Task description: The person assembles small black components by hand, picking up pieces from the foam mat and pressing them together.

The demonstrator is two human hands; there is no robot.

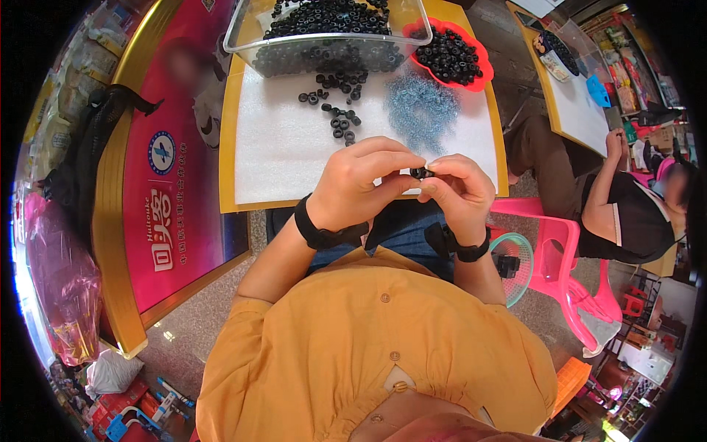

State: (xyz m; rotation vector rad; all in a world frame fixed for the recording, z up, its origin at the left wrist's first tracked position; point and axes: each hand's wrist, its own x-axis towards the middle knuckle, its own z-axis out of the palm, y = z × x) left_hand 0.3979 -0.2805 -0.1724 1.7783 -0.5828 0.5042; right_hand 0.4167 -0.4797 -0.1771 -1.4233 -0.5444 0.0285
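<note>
Between my two hands, near the front edge of the table, is a small black ring-shaped piece. My left hand pinches it from one side with thumb and fingertips. From the other side my right hand also grips it between thumb and forefinger. Loose black rings of the same look lie scattered beyond my left hand. Past my right hand spreads a pile of tiny clear-blue pieces, too small to make out singly. Whether such a piece is in my fingers is hidden.
A clear plastic bin full of black rings stands at the table's far side, beside a red scalloped bowl of them. White foam sheet covers the table. A pink chair and a seated person are to the right.
</note>
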